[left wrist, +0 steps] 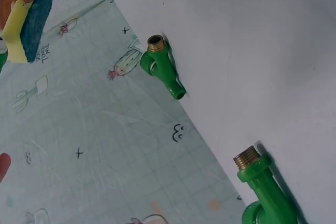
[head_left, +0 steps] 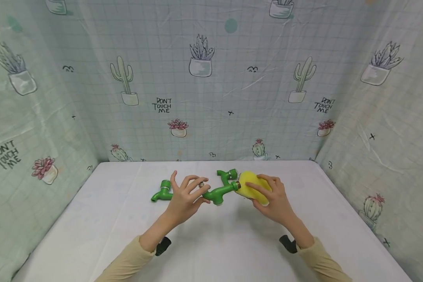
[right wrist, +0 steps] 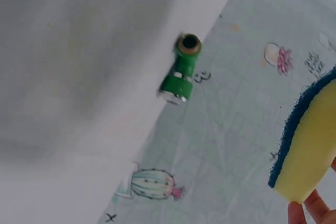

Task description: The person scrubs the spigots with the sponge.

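Beige sleeves come in at the bottom, black bands under the wrists. Left hand next: grip clamped on one end of a green tap, thumb and fingers pinching, one finger sticking up. Tap is held over the white surface, tilted, its brass end pointing right at the sponge. Right hand: grip also clamped, thumb on the near edge of a yellow sponge, fingers on top. Sponge has a dark blue scouring layer and bends a bit in the right wrist view. Brass end overlaps the sponge in the head view; can't tell if they touch. Step in hand looks like scrubbing the held tap, likely around its threaded end. Next move would call for a firm left pinch while the sponge is pressed on and worked along the body, turning the tap to reach other sides; wet or smooth plastic could slip. Farther off, two more green taps lie on the surface: left tap, partly hidden behind the left hand, and far tap, near the back edge, behind the held one. Last, backdrop cloth with cactus prints.
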